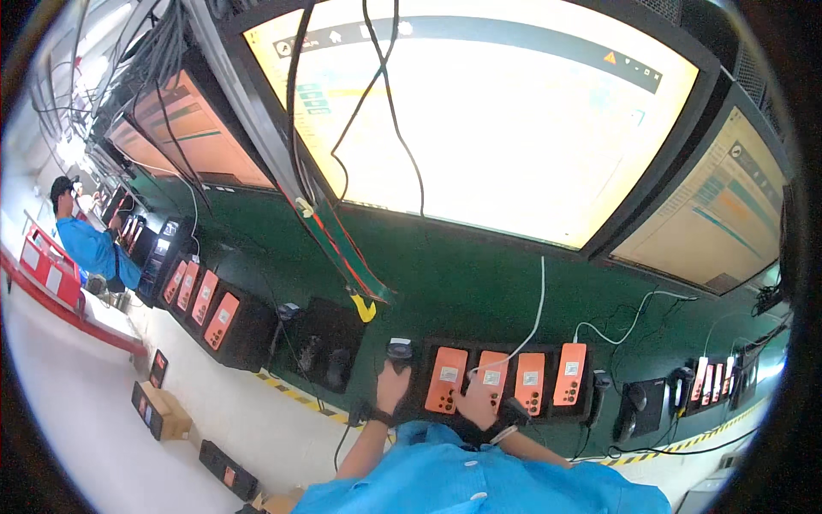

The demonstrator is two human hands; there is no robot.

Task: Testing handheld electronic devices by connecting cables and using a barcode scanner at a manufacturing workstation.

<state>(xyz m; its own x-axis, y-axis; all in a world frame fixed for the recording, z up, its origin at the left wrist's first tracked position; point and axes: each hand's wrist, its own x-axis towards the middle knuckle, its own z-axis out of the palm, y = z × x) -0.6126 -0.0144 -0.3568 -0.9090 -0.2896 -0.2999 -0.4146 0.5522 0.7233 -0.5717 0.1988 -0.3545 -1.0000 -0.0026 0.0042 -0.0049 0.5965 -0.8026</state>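
Note:
My left hand [392, 387] is closed around a dark handheld barcode scanner [399, 349], whose head sticks out beyond the fingers. My right hand [476, 405] reaches over a black tray [419, 401], between two orange-backed phones, the leftmost phone [446, 377] and the second phone [491, 367]. A white cable [539, 307] hangs down across the second phone to my right fingertips, which appear to pinch its end. Two more phones lie to the right, a third phone [530, 377] and a fourth phone [569, 368] with another white cable [629, 330] at its top.
A large bright monitor [479, 111] hangs above the green bench [462, 287]. Another scanner [598, 398] lies right of the tray. To the left stands a second black tray [248, 330] of orange phones. A person in blue [90, 244] works farther left; boxes [167, 415] stand on the floor.

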